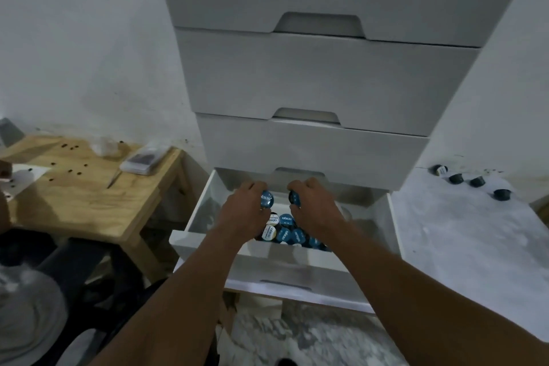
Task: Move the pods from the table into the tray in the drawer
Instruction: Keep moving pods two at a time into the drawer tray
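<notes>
Both my hands reach into the open white drawer [300,264] of the chest. My left hand [245,208] grips a blue-lidded pod [266,199] above the heap. My right hand [312,205] grips another blue-lidded pod [294,197] beside it. Below them several pods [286,233] with blue or cream lids lie piled in the drawer; the tray under them is hidden. On the pale marbled table [463,235] at the right stand several dark pods [477,181] near the wall.
Three shut drawers [323,80] of the white chest rise above the open one. A wooden table [86,187] at the left carries a clear plastic packet [145,159], a pen, paper and small dark bits. Another person's hand shows at the far left edge.
</notes>
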Action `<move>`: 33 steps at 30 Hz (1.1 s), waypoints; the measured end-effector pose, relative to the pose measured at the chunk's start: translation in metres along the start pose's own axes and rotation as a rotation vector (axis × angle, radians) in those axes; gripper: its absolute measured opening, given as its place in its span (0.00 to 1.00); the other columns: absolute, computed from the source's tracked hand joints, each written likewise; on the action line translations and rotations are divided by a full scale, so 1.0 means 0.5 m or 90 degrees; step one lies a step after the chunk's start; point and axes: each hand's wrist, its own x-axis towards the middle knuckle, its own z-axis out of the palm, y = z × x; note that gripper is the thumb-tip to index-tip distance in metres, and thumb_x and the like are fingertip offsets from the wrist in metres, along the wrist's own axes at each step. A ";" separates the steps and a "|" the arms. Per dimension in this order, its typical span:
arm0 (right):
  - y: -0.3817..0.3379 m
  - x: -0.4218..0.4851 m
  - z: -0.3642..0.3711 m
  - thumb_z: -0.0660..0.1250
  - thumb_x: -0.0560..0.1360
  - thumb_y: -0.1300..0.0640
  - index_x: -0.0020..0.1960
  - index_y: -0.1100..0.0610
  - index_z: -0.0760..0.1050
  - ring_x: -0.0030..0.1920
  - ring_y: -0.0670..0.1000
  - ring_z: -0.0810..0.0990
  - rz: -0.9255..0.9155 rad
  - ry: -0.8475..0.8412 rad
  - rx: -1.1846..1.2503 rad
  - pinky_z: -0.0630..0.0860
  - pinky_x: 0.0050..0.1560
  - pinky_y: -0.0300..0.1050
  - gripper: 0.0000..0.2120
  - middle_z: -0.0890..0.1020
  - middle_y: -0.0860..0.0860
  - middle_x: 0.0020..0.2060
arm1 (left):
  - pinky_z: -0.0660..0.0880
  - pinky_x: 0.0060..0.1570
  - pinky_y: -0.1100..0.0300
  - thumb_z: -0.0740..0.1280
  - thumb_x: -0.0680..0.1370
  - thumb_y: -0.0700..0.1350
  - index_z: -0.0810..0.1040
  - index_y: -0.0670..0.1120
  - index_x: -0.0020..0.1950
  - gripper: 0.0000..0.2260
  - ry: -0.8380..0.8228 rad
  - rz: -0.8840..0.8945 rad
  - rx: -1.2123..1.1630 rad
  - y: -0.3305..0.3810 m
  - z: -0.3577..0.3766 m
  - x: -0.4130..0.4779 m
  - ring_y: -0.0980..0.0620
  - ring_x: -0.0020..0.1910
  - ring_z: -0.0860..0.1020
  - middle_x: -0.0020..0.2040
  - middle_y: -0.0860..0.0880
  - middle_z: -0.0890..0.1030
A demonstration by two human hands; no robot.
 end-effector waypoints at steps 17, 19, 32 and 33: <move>0.021 0.108 0.119 0.67 0.73 0.61 0.66 0.59 0.68 0.58 0.60 0.75 0.121 -0.062 0.017 0.73 0.57 0.51 0.22 0.70 0.58 0.62 | 0.72 0.52 0.58 0.70 0.73 0.41 0.72 0.44 0.61 0.18 -0.126 0.004 -0.008 -0.139 0.062 0.124 0.49 0.52 0.74 0.56 0.45 0.74; 0.012 0.107 0.127 0.67 0.73 0.62 0.65 0.59 0.69 0.57 0.61 0.75 0.135 -0.050 0.026 0.75 0.58 0.52 0.21 0.69 0.58 0.62 | 0.72 0.53 0.57 0.69 0.73 0.40 0.72 0.44 0.62 0.19 -0.125 0.012 -0.015 -0.148 0.064 0.129 0.49 0.53 0.74 0.56 0.45 0.74; 0.004 0.129 0.156 0.67 0.74 0.60 0.65 0.58 0.68 0.58 0.57 0.75 0.163 -0.053 0.020 0.72 0.59 0.48 0.21 0.71 0.57 0.61 | 0.71 0.62 0.54 0.69 0.74 0.42 0.71 0.45 0.66 0.21 -0.145 0.062 -0.002 -0.161 0.116 0.161 0.47 0.60 0.71 0.61 0.45 0.73; 0.004 0.132 0.158 0.67 0.74 0.60 0.64 0.58 0.69 0.57 0.57 0.75 0.161 -0.052 0.022 0.72 0.58 0.48 0.20 0.72 0.57 0.60 | 0.70 0.62 0.53 0.68 0.74 0.42 0.71 0.45 0.66 0.21 -0.147 0.069 0.008 -0.163 0.118 0.163 0.46 0.60 0.71 0.62 0.45 0.74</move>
